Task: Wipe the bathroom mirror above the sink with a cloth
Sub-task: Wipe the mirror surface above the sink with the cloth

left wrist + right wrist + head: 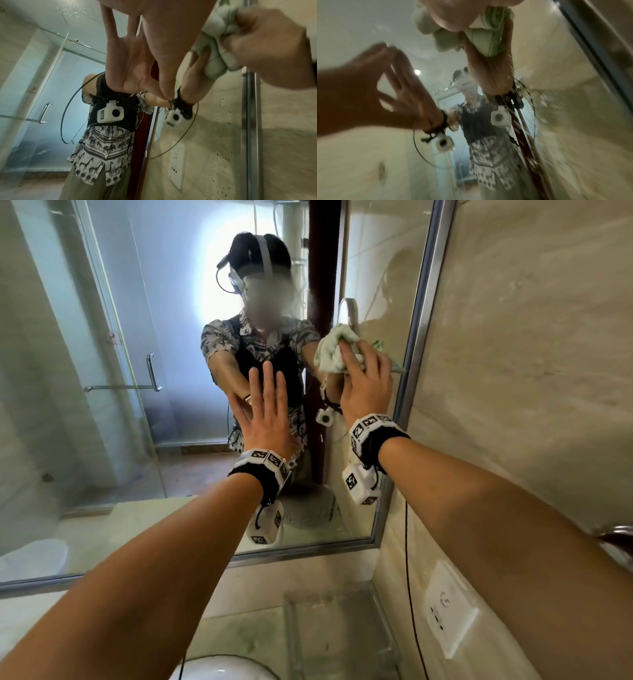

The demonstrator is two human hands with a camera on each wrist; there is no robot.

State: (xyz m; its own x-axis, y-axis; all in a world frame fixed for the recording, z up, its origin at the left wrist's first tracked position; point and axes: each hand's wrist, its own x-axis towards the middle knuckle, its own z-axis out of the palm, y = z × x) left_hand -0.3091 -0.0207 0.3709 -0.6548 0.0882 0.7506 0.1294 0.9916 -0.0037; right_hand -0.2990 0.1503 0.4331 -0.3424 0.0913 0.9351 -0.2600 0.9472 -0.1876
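Observation:
The mirror point(144, 344) fills the wall ahead, with a metal frame point(419, 313) down its right side. My right hand point(364, 374) holds a bunched white-and-green cloth point(332, 352) against the glass, close to the frame. The left wrist view shows the cloth point(217, 44) wadded under the right hand point(274, 46), fingers curled round it. My left hand point(267, 405) lies flat on the glass to the left, fingers straight and spread. In the blurred right wrist view the cloth point(481, 40) is at the top and the left hand point(368, 86) at the left.
Dried spots point(221, 155) dot the lower right glass. A marble wall point(531, 371) meets the frame on the right, with a white socket point(450, 609) and a black cable point(409, 577). Below are a clear glass shelf point(342, 628) and a white basin rim point(222, 669).

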